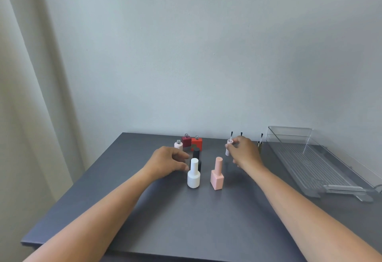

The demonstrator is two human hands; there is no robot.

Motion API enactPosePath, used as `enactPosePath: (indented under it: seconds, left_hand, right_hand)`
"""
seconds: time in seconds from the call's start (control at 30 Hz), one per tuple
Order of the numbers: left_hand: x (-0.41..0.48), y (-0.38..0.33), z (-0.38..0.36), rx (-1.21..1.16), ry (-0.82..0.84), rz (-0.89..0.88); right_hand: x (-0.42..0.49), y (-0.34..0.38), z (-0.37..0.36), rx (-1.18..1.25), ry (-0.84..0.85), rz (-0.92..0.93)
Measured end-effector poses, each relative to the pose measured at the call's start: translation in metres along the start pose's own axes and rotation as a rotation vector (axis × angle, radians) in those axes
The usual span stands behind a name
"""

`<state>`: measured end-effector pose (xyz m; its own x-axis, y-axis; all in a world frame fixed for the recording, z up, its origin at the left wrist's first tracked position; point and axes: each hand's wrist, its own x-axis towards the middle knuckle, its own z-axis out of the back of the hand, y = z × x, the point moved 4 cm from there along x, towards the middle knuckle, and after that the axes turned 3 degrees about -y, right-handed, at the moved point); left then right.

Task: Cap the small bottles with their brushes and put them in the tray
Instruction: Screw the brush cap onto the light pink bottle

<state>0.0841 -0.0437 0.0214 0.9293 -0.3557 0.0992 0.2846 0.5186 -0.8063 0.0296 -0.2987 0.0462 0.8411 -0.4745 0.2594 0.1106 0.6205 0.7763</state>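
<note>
Our right hand (245, 151) pinches the pale pink brush cap (229, 147) at the far right; our left hand (168, 161) hovers spread by the white bottle (193, 174). The open bottles (187, 141) stand far left, crowded (easily toppled reaching in); the tray (310, 158) is empty.

Dark grey table (165, 220), matte top, far edge against wall.
- Centre: white capped bottle (193, 174); black capped bottle (196, 155) touching behind it, 12 o'clock; pink square capped bottle (217, 174) near, 3 o'clock.
- Far edge, 11 o'clock: three uncapped bottles clustered, pale pink (178, 145), dark red (186, 141), bright red (196, 143).
- 1 o'clock: brush caps standing bristles-up, pale pink (228, 148), gold (260, 145).
- 3 o'clock: clear plastic tray (314, 164), ribbed floor.
</note>
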Motion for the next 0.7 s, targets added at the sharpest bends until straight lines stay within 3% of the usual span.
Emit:
enactPosePath:
  seconds: [0.13, 0.23, 0.7]
  left_hand:
    - [0.008, 0.009, 0.021, 0.062, -0.259, 0.074]
    - [0.017, 0.010, 0.023, 0.163, -0.352, 0.108]
    - [0.032, 0.010, 0.005, 0.224, -0.329, 0.143]
  right_hand:
    - [-0.015, 0.011, 0.016, 0.014, -0.014, 0.048]
    - [-0.025, 0.019, 0.027, 0.031, -0.021, 0.097]
    - [-0.046, 0.034, 0.053, 0.191, 0.032, 0.134]
